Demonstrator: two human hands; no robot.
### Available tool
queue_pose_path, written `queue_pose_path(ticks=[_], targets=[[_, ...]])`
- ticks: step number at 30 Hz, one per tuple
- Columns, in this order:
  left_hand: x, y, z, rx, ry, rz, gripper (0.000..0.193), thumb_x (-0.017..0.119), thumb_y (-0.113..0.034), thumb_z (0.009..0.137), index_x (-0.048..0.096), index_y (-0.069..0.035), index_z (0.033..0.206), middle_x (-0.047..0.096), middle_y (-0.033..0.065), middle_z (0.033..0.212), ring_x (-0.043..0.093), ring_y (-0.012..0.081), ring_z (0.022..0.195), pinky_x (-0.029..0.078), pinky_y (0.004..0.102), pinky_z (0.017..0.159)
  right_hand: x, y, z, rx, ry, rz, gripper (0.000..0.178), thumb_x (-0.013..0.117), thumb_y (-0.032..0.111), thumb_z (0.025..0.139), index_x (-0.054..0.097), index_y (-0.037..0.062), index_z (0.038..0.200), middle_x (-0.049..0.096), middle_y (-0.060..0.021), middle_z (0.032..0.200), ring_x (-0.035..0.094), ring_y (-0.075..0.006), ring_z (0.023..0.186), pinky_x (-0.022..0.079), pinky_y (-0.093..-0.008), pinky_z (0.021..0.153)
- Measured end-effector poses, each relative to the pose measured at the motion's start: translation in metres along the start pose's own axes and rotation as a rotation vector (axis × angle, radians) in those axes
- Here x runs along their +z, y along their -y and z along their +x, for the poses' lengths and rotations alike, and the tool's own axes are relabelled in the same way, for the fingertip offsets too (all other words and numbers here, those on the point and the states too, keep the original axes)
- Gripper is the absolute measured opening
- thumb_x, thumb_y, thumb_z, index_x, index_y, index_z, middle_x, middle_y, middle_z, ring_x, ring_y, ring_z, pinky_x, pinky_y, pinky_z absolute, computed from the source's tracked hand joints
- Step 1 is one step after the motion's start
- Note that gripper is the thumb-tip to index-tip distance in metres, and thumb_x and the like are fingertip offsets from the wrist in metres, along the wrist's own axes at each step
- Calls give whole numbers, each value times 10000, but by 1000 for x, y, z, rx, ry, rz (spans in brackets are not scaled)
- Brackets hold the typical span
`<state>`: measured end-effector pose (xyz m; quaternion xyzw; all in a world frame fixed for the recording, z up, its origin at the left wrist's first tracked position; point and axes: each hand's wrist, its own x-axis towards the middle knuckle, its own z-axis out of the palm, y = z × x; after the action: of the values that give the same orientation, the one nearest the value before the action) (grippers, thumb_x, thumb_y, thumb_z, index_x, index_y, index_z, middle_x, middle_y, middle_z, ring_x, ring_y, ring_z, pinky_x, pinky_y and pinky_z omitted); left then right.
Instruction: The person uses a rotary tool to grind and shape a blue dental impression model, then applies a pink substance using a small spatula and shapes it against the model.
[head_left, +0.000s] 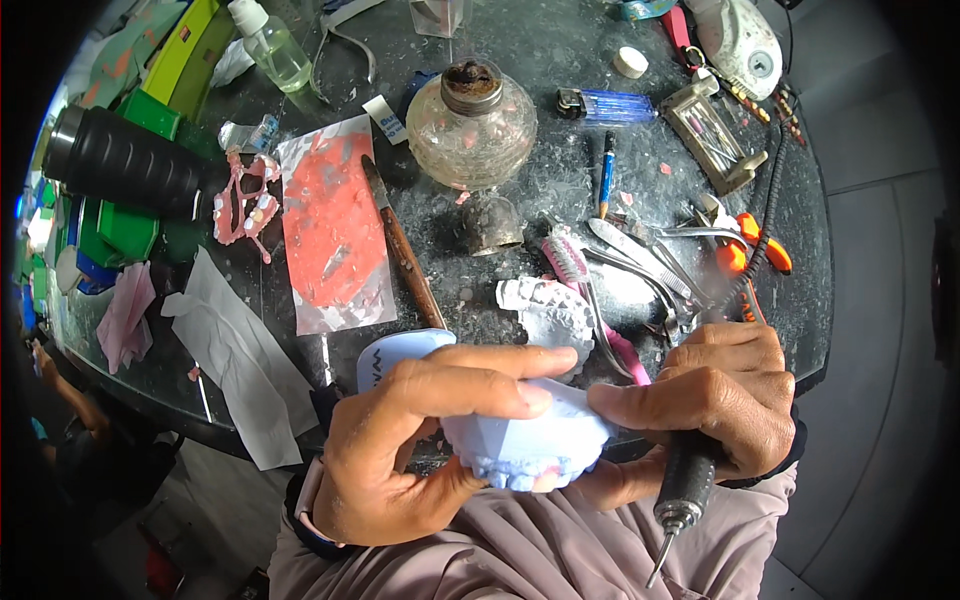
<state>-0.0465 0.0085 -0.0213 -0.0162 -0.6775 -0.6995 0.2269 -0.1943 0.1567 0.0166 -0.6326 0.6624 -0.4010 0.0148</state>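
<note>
A pale blue dental cast (528, 438) is held over my lap at the table's near edge, its row of teeth facing down toward me. My left hand (400, 440) grips it from the left, fingers across its smooth base and thumb beneath. My right hand (715, 400) is wrapped round a dark rotary handpiece (690, 480), whose thin bur points down and is apart from the cast. The right thumb also meets the cast's right edge. Behind the left hand lies another pale blue piece (400, 350), and a whitish dental cast (550, 315) sits just beyond my fingers.
Pink wax sheet (330, 220) and a wooden-handled wax knife (405, 250) lie to the left. A glass spirit lamp (470, 135) stands at the middle. Pliers (750, 240), a toothbrush (568, 255) and an articulator (712, 135) are at right; a black bottle (125, 165) is far left.
</note>
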Motion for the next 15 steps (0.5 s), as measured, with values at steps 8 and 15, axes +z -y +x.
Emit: queue_pose_path(ticks=[8,15], targets=[[-5,-14,-2,-185,245,-53,556,611,-29,709,281,27,1153,481,358,1126,594,326,970,522,376,778,-4,-1,1,47,145,87,324,800,331,644,696,60,787,453,72,437,468,-83,379,311,-219,394],[4,-21,-1,-842,250,-734,903,582,-344,662,199,122,1335,477,243,1156,541,239,1037,450,357,906,1,-4,-1,35,194,222,260,714,317,727,703,69,804,482,51,422,464,-78,335,285,-220,350]])
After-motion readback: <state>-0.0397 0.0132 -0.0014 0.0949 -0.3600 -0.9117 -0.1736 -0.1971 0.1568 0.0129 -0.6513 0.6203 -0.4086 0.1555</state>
